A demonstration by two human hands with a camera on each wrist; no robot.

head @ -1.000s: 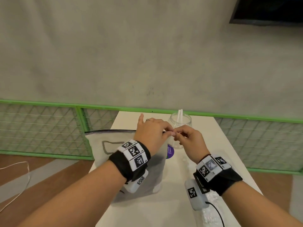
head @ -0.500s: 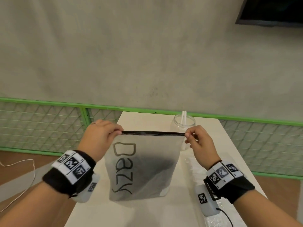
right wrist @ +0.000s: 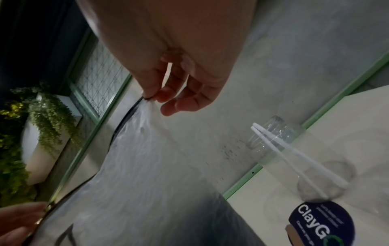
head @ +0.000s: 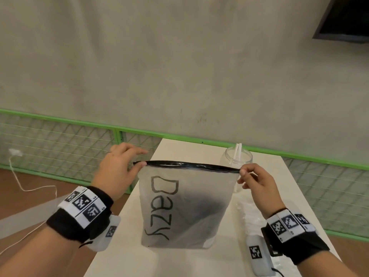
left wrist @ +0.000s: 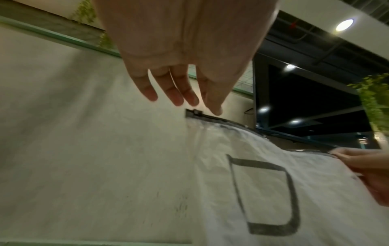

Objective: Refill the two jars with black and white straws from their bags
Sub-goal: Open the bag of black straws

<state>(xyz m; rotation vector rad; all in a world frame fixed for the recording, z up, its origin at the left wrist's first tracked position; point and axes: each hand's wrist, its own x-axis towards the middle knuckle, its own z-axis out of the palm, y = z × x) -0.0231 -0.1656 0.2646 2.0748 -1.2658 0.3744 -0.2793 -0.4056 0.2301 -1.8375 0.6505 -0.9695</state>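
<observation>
White table (head: 199, 260) carries frosted zip bag (head: 185, 212) marked "Dazy", standing upright mid-table. Clear jar (head: 235, 162) with two white straws (head: 238, 151) just behind bag's right corner. Crinkled clear plastic (head: 245, 210) right of bag.

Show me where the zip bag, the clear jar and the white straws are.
zip bag (head: 185, 212), head view, on its frosted front panel.
clear jar (head: 229, 159), head view, on its glass wall near the rim.
white straws (right wrist: 280, 146), right wrist view, mid-length on one straw.

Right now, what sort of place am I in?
Probably a cafe or shop corner, semi-outdoor: a white table against a concrete wall, green mesh railing, hanging plants, and a straw jar.
</observation>
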